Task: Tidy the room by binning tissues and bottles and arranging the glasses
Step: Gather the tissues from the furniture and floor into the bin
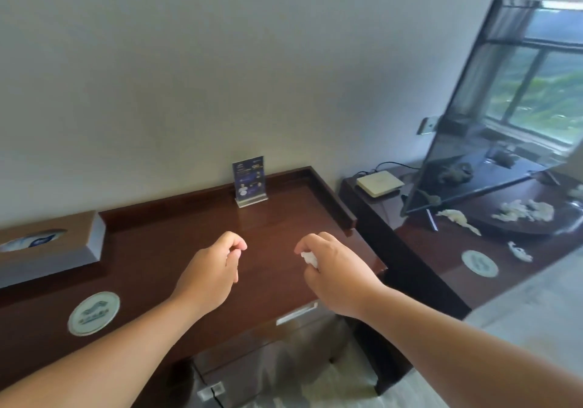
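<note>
Mostly hidden, crumpled tissue (pixel 309 258) pinched in right hand (pixel 334 269), left hand (pixel 209 269) loosely curled, empty, above desk (pixel 176 250).

A hotel room is indicated: a printed card in an acrylic stand (pixel 250 183) is set on a dark wood tabletop (pixel 176 243), branded coasters (pixel 93 313) are laid out, a tissue box (pixel 50 243) is placed left, and a television (pixel 504 108) is stood beside it.
</note>
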